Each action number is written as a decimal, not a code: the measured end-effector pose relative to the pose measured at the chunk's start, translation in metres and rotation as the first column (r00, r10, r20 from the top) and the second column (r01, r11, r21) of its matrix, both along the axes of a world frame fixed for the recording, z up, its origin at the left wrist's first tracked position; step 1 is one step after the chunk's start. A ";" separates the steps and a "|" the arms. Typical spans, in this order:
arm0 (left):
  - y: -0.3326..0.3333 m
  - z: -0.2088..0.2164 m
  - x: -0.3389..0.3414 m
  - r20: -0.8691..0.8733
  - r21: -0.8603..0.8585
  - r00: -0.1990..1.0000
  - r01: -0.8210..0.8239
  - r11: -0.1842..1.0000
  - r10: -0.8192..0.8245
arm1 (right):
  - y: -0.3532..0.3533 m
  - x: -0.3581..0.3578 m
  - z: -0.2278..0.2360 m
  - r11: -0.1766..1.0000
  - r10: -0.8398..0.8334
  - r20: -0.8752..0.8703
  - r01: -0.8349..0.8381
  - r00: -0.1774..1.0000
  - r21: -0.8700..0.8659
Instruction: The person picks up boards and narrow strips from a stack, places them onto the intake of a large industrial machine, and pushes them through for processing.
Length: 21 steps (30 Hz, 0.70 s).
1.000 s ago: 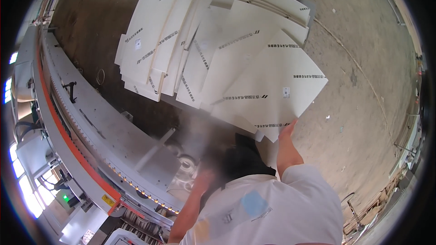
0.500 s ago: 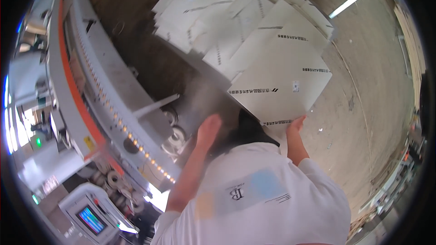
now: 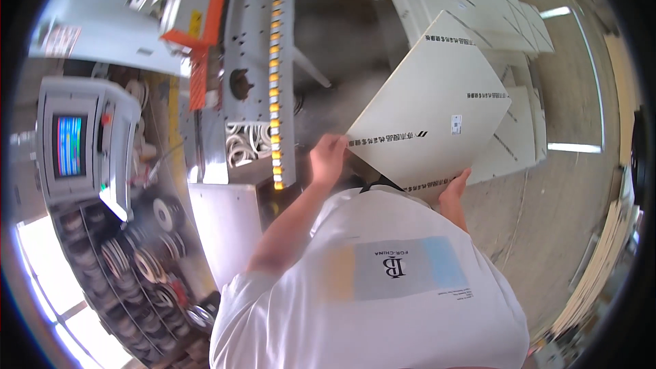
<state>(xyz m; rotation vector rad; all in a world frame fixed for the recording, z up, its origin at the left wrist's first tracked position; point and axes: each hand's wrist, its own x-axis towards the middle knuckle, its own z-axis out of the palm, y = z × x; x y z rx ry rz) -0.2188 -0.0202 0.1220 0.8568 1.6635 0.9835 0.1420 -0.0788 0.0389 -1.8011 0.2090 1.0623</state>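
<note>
A large pale panel with dark printed lines and a small white label is held tilted in front of my body. My left hand grips its left corner, fingers closed on the edge. Around the near right edge my right hand is closed, with the thumb side showing and some fingers hidden beneath. Behind and to the right of this panel lies a stack of similar pale panels, fanned out unevenly and partly covered by the held one.
Left of me runs a long machine with a row of yellow rollers and an orange guard. A control screen stands at the far left, above a rack of edging rolls. Long boards lie along the right.
My left hand, free before, now holds the panel's left corner. The panel has come away from the stack, and my view has turned left toward the machine.
</note>
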 end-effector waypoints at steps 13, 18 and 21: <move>-0.143 0.020 -0.107 0.171 -0.047 0.802 -0.574 0.818 0.573 | 0.062 -0.125 0.013 0.871 0.486 0.063 -0.489 0.872 0.045; -0.206 0.007 -0.114 0.202 -0.064 0.696 -0.692 0.719 0.689 | 0.074 -0.177 0.040 0.743 0.669 0.239 -0.641 0.704 -0.193; -0.233 -0.005 -0.115 0.214 -0.083 0.621 -0.758 0.647 0.754 | 0.084 -0.189 0.016 0.669 0.743 0.210 -0.718 0.636 -0.192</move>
